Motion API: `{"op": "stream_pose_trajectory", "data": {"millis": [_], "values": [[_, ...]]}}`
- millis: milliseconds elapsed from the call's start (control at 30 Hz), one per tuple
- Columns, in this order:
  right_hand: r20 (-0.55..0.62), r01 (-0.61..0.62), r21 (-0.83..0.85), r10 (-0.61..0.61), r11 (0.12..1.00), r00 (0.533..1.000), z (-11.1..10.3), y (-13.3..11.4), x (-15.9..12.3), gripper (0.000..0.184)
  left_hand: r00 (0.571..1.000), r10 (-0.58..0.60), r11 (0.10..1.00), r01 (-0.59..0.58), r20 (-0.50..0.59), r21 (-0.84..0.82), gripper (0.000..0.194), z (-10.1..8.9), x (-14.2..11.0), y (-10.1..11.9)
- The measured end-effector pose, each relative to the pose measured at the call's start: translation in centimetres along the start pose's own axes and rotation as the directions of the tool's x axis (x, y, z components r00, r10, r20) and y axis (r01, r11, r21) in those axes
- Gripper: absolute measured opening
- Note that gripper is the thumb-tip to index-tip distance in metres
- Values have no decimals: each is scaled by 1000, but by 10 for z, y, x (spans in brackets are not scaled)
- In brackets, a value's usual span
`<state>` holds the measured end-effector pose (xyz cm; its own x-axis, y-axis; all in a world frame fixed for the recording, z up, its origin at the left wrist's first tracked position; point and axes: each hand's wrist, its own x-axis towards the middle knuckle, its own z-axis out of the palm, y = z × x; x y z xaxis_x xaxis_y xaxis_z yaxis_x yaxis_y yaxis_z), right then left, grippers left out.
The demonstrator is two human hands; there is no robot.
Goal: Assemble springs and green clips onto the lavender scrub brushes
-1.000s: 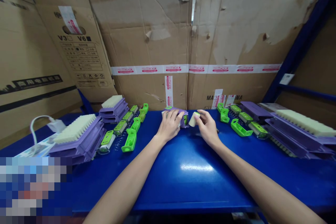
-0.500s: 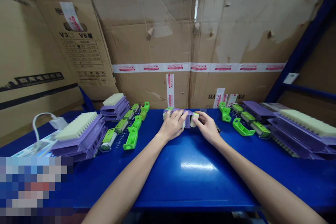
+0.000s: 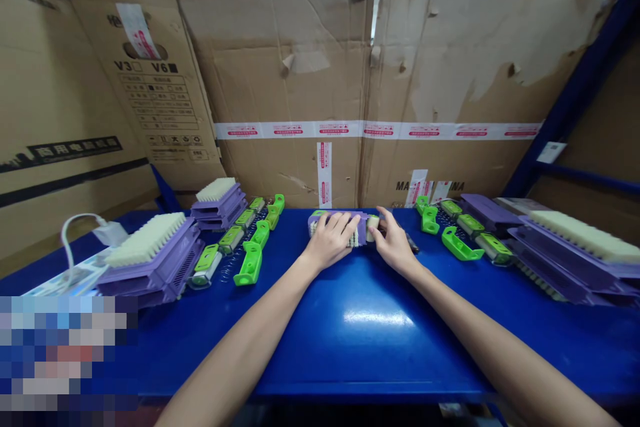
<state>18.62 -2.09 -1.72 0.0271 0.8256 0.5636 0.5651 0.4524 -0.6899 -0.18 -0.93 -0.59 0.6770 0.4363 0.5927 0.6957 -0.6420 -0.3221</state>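
Note:
At the back middle of the blue table, my left hand (image 3: 329,240) lies over a purple brush (image 3: 363,232) with pale bristles, its fingers wrapped across the top. Part of a green piece (image 3: 318,213) shows at the brush's left end. My right hand (image 3: 395,247) holds a small cream block with a green top (image 3: 373,227) by thumb and fingers, against the brush's right end. Whether the block is joined to the brush I cannot tell. A dark, thin object (image 3: 413,244) lies partly hidden behind my right hand.
Purple brush pieces are stacked at left (image 3: 150,260) and right (image 3: 565,253). Green handle-like parts (image 3: 249,263), green-topped blocks (image 3: 207,263) and coiled springs (image 3: 227,270) lie in rows on the blue table (image 3: 375,347). Cardboard sheets (image 3: 280,80) stand behind. A white cable (image 3: 67,233) is at left.
The brush has tilted slightly and shifted a little toward me and left. My right index finger has lifted, while thumb and block stay at the brush's right end.

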Motion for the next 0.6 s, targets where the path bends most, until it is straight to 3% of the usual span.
{"op": "stream_pose_trajectory", "data": {"millis": [200, 400, 600], "values": [[7, 109, -129, -109, 986, 994, -1, -3, 4, 55, 998, -7, 1000, 7, -68, 7, 62, 2, -1, 0], [56, 172, -157, -166, 972, 985, -12, -11, 11, 57, 986, -60, 997, 52, -158, -54, 64, 4, 0, 1], [87, 259, -158, -248, 953, 965, -13, -11, 8, 56, 983, -88, 995, 79, -164, -62, 62, 6, 0, 3]]}}
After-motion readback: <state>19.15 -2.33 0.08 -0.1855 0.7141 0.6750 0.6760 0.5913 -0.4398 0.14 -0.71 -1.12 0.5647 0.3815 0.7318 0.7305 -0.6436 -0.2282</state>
